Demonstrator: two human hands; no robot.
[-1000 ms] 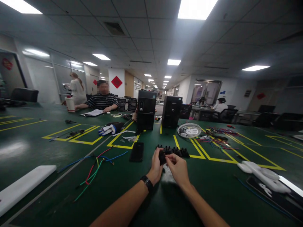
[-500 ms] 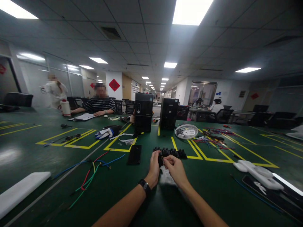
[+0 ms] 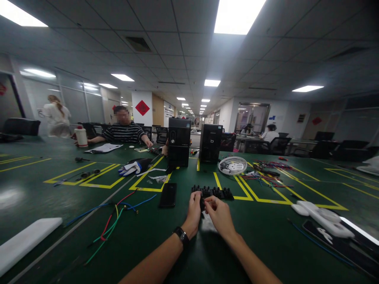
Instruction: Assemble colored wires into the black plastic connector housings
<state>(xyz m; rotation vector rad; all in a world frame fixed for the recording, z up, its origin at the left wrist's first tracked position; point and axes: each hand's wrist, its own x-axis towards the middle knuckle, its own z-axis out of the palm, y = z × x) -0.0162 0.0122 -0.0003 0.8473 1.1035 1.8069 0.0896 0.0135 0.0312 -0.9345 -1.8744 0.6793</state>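
My left hand (image 3: 194, 213), with a black watch on the wrist, and my right hand (image 3: 218, 215) meet over the green table (image 3: 183, 252). Both are closed on a small black plastic part (image 3: 202, 202) held between the fingertips. Just beyond them lies a row of similar black parts (image 3: 213, 192). A pale patch (image 3: 208, 224) on the table shows under the hands; I cannot make out what it is.
A black phone (image 3: 168, 195) lies left of the hands, loose coloured wires (image 3: 114, 215) further left. Two black computer towers (image 3: 179, 142) stand behind, a white fan grille (image 3: 232, 165) and wire bundles to the right. A seated person in a striped shirt (image 3: 124, 132) is across the table; white foam pieces (image 3: 324, 219) lie right.
The view has shifted slightly, so the hands sit a little lower in frame. They stay together on the small black part. A person at far left has walked left.
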